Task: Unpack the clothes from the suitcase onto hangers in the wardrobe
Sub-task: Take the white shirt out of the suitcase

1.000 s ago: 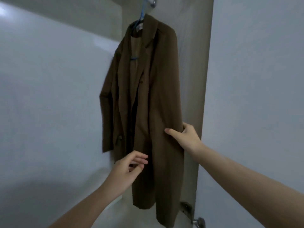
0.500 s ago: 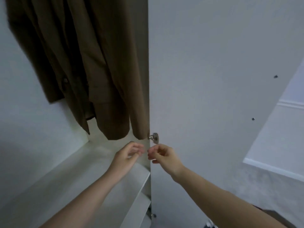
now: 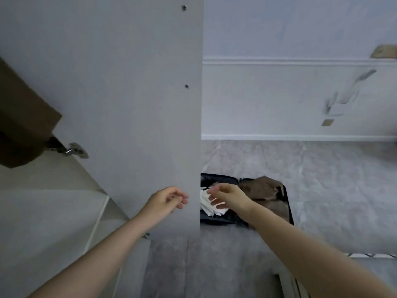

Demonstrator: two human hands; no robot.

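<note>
- Suitcase (image 3: 247, 201) lies open on the floor at lower centre, half hidden behind the wardrobe door (image 3: 129, 104) — white and brown clothes inside.
- Left hand (image 3: 165, 201) and right hand (image 3: 229, 197) hover empty, fingers loosely curled.
- Brown coat (image 3: 19, 130) hangs at left edge.
- Risk: the door edge between the hands could snag a lifted garment.

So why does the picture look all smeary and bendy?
Head view: the brown coat at the left edge and the marks on the far wall are smeared by motion; the wide lens splays the forearms; the light is dim and even, the white clothes brightest.
</note>
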